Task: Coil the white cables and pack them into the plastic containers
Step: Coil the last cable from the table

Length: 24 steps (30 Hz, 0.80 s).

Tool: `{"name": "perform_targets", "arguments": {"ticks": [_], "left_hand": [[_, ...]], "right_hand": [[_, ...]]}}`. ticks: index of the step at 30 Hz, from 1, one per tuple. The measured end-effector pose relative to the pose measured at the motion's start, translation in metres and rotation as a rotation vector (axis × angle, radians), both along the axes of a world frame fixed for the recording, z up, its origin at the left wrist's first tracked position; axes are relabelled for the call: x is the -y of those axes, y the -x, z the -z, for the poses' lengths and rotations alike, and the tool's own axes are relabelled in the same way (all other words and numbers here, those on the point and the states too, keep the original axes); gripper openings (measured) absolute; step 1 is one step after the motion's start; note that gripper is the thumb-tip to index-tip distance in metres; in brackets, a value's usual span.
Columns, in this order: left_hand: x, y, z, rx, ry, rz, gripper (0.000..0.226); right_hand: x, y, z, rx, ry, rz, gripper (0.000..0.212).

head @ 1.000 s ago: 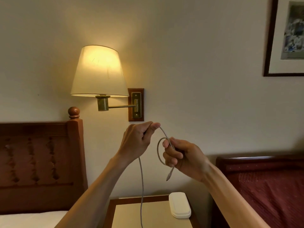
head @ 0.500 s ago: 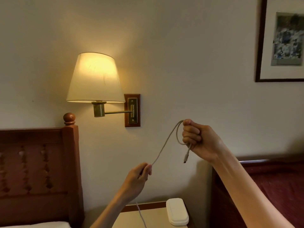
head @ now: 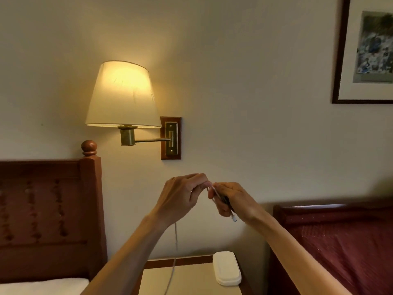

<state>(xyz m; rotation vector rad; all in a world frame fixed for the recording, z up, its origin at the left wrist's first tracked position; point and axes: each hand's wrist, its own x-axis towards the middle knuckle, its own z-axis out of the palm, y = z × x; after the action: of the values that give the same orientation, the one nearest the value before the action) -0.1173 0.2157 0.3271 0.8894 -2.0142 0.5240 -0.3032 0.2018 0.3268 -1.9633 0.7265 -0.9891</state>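
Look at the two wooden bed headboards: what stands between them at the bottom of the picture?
In the head view, a nightstand stands between them, carrying a closed white container, with the white cable hanging down to it.

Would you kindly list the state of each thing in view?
Thin white cable: partly coiled, tail hanging to the nightstand.
Left hand: pinching the cable.
Right hand: gripping the loops.
Shaded brass wall lamp: lit.
White oblong plastic container: closed, on the nightstand.

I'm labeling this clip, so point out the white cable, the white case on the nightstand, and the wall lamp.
white cable [head: 175, 241], head view, hanging strand below left hand.
white case [head: 226, 268], head view, middle of lid.
wall lamp [head: 122, 94], head view, middle of shade.
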Motion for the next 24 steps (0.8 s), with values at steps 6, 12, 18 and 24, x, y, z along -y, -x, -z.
{"name": "perform_targets", "arguments": {"ticks": [6,12,18,24], "left_hand": [[-0.001,-0.001,0.001,-0.112,0.011,0.087,0.028],[0.001,-0.012,0.006,-0.265,-0.153,0.129,0.028],[0.001,-0.062,0.059,-0.417,-0.354,0.068,0.026],[-0.035,-0.033,0.070,0.197,-0.691,-0.193,0.032]], "right_hand": [[-0.014,0.002,-0.005,0.292,-0.391,-0.347,0.040],[-0.016,0.000,-0.009,0.627,-0.624,-0.427,0.032],[-0.018,0.014,-0.021,0.836,-0.729,-0.441,0.032],[-0.010,-0.005,-0.004,0.469,-0.391,-0.210,0.035]]}}
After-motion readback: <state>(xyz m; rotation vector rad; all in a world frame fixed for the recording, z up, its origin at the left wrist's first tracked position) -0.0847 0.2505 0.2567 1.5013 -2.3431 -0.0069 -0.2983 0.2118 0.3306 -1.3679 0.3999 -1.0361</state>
